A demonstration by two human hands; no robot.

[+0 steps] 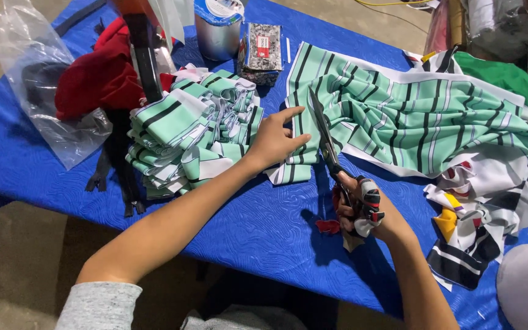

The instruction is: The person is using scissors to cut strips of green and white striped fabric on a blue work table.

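1. Two hands work a mint-green striped fabric [398, 116] spread at 1 o'clock on the blue textured counter [264, 226].
2. Left hand [274, 139] lies flat and unclenched, pressing the cloth edge.
3. Right hand [365, 211] is clenched around long steel scissors [325, 137], blades parted over the fabric.
4. Stacked cut strips [190, 134] sit at 10 o'clock.

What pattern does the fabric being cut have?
Mint green fabric with black and white stripes, seen in the head view.
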